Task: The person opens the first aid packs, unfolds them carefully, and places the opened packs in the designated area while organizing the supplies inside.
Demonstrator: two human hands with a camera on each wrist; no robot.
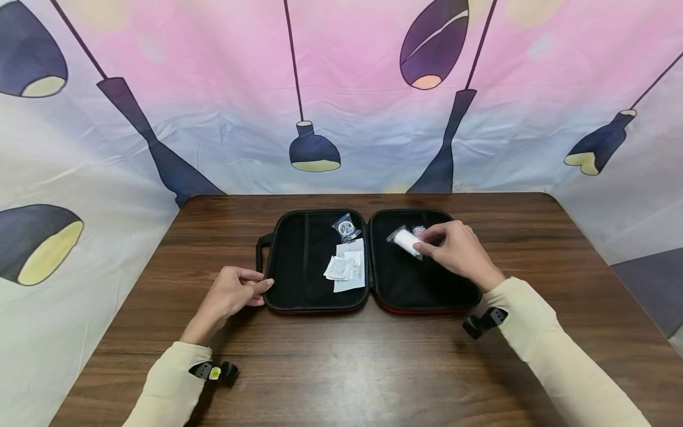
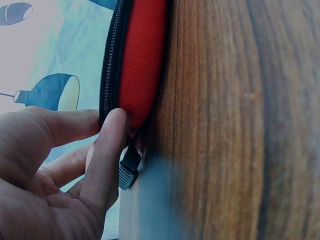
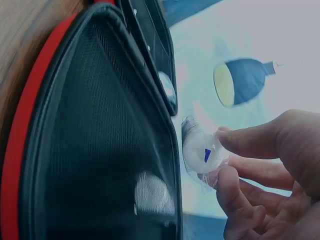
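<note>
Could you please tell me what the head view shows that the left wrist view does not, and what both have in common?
Only the head view shows the open case's black inside, paper packets, and the right hand pinching a wrapped white roll. Only the left wrist view shows the case's red outer shell, zipper and black buckle. Both show the left hand touching the case edge on the wooden table.

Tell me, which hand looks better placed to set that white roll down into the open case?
The right hand, probably. It already pinches the wrapped white roll above the right half of the case. The left hand only touches the case's left edge, steadying it, and holds nothing.
</note>
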